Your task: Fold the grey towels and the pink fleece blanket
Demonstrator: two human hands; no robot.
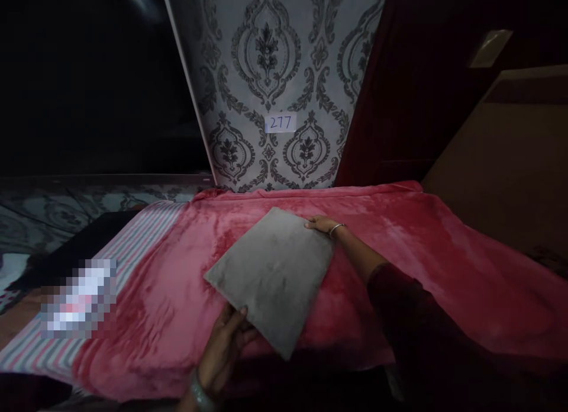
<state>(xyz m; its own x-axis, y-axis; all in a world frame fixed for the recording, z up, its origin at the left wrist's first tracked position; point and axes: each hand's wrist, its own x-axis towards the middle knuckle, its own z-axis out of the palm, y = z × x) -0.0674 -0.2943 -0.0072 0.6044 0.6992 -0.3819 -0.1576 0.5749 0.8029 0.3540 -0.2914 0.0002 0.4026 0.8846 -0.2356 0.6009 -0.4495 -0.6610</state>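
Grey mat (270, 276): at the centre of your view, dipping towards 6 o'clock; square, turned like a diamond, held between your two hands over the blanket; whether its underside touches the blanket, you cannot tell from here
Left hand (228, 335): at 7 o'clock, gripping the mat's near-left edge, thumb on top and fingers tucked beneath; a wide bracelet (202, 395) circles the wrist
Right hand (325, 224): at the mat's 2 o'clock corner, pinching it with the thumb on top; you wear a thin bangle (336, 229) and a dark red sleeve (399, 293)
Blanket (155, 299): pink and plush, spread beneath your hands from 8 to 4 o'clock
Striped cloth (151, 228): at 8 o'clock, beside the blanket; a pixelated patch (80, 299) hides what lies there
Wall (266, 51): patterned, at 12 o'clock; a card (280, 122) on it reads 277
Screen (97, 80): large and dark, at 10 o'clock
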